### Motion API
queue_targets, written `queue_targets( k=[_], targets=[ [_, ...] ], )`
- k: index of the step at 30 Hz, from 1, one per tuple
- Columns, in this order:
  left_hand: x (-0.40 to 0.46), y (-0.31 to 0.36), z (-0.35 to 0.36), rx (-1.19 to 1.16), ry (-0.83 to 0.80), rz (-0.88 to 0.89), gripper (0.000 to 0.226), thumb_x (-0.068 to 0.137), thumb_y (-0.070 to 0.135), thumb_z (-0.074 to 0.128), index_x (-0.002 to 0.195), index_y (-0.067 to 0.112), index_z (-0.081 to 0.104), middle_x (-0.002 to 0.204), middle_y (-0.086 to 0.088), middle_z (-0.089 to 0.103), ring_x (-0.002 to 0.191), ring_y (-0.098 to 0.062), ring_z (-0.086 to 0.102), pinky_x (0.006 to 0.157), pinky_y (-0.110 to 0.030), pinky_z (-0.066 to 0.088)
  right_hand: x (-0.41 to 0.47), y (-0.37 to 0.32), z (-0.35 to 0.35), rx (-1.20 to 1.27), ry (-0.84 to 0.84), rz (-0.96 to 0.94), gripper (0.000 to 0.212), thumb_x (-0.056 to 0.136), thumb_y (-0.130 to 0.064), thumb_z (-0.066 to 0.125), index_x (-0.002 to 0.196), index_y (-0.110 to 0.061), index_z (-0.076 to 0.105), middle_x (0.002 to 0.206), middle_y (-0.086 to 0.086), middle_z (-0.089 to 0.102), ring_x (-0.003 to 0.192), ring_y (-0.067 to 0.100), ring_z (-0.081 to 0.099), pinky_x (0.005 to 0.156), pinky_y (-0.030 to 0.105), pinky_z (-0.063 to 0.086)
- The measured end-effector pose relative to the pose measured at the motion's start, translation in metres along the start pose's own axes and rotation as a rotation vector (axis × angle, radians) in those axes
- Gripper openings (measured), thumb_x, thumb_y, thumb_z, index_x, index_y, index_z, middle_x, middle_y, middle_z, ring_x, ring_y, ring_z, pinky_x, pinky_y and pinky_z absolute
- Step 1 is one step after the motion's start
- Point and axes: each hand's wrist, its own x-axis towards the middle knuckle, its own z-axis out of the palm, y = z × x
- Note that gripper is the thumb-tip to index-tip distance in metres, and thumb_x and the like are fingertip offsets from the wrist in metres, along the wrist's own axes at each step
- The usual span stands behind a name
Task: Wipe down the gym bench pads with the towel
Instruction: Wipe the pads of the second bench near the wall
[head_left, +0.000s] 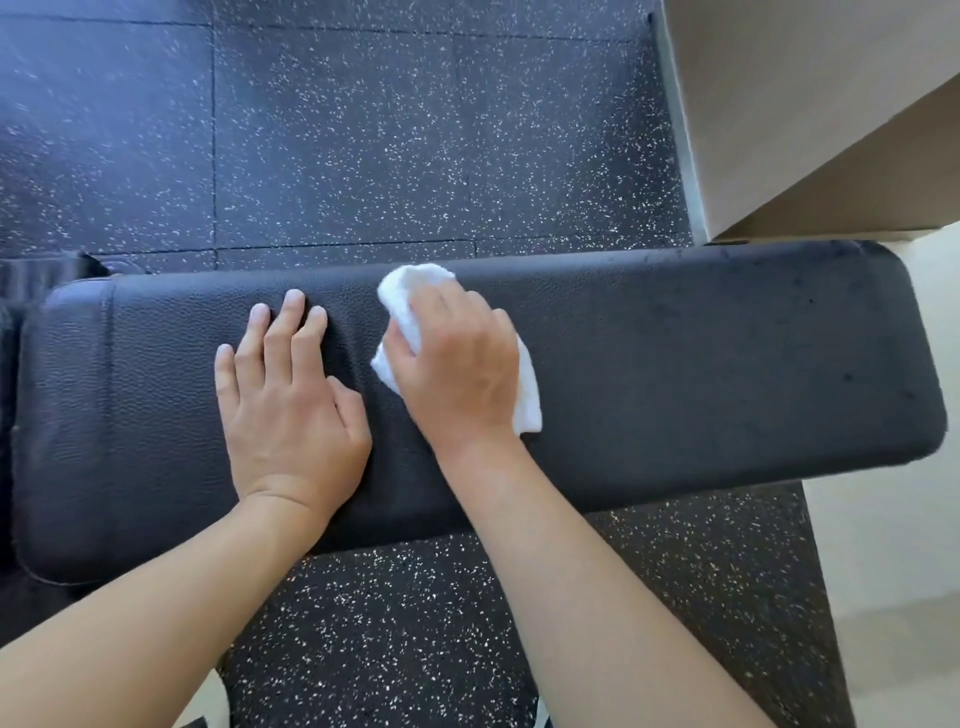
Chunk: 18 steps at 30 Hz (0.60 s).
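— Bench pad, where does it lie?
— Black and long, it runs across the view from left to right over a speckled rubber floor.
— And the towel?
— White and bunched, it sits on the pad near the middle, under the right hand, whose fingers curl over it and press it to the leather; cloth shows beyond the fingertips and beside the wrist.
— The left hand?
— Flat on the pad just beside the right one, palm down, fingers straight and slightly spread, holding nothing.
— Anything else around?
— A beige wall stands at the upper right, its corner near the pad's far end. A second dark pad shows at the left edge, cut off by the frame.
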Motion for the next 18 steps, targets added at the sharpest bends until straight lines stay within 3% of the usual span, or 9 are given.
queue_targets(
  k=[5, 9, 12, 15, 17, 18],
  targets=[
    [0.001, 0.000, -0.001, 0.006, 0.006, -0.003, 0.063, 0.091, 0.022, 0.040, 0.153, 0.010, 0.045, 0.169, -0.007, 0.036, 0.158, -0.034, 0.025, 0.129, -0.058, 0.016, -0.057, 0.001, -0.022, 0.099, -0.104, -0.137, 0.015, 0.084, -0.022, 0.064, 0.075, -0.015, 0.055, 0.073, 0.001, 0.050, 0.064, 0.025, 0.040, 0.059, 0.037, 0.026],
    [0.000, 0.002, -0.002, 0.016, 0.012, 0.005, 0.063, 0.091, 0.023, 0.041, 0.152, 0.009, 0.045, 0.168, -0.007, 0.038, 0.157, -0.035, 0.027, 0.128, -0.059, 0.017, -0.099, 0.068, -0.064, 0.031, -0.138, -0.325, 0.019, 0.092, -0.019, 0.059, 0.074, -0.013, 0.061, 0.072, 0.002, 0.045, 0.064, 0.024, 0.035, 0.056, 0.040, 0.030],
    [0.001, 0.003, -0.004, 0.011, 0.010, 0.000, 0.062, 0.091, 0.024, 0.041, 0.152, 0.010, 0.045, 0.168, -0.007, 0.038, 0.157, -0.035, 0.028, 0.128, -0.058, 0.017, -0.084, 0.129, -0.087, -0.054, -0.099, -0.428, 0.017, 0.091, -0.018, 0.065, 0.076, -0.010, 0.065, 0.071, 0.004, 0.042, 0.063, 0.025, 0.033, 0.055, 0.040, 0.031],
    [0.001, 0.004, -0.004, 0.009, 0.010, -0.002, 0.062, 0.091, 0.025, 0.041, 0.152, 0.011, 0.045, 0.168, -0.006, 0.038, 0.157, -0.034, 0.028, 0.128, -0.057, 0.017, -0.043, 0.181, -0.075, -0.244, -0.072, -0.316, 0.025, 0.097, -0.024, 0.049, 0.089, -0.011, 0.068, 0.076, 0.002, 0.037, 0.071, 0.022, 0.024, 0.061, 0.038, 0.027],
    [0.001, 0.004, -0.004, 0.008, 0.004, -0.004, 0.062, 0.091, 0.025, 0.042, 0.152, 0.012, 0.045, 0.168, -0.006, 0.038, 0.157, -0.033, 0.028, 0.129, -0.057, 0.016, -0.019, 0.186, -0.061, -0.342, -0.103, -0.205, 0.035, 0.099, -0.030, 0.035, 0.099, -0.016, 0.067, 0.083, -0.001, 0.036, 0.075, 0.020, 0.022, 0.068, 0.035, 0.023],
    [0.001, 0.004, -0.005, 0.011, 0.002, -0.004, 0.062, 0.092, 0.025, 0.042, 0.152, 0.012, 0.045, 0.168, -0.005, 0.038, 0.158, -0.033, 0.028, 0.129, -0.057, 0.016, -0.009, 0.176, -0.053, -0.332, -0.092, -0.141, 0.031, 0.097, -0.029, 0.036, 0.098, -0.018, 0.066, 0.084, -0.001, 0.039, 0.074, 0.021, 0.025, 0.067, 0.036, 0.025]
  ],
)
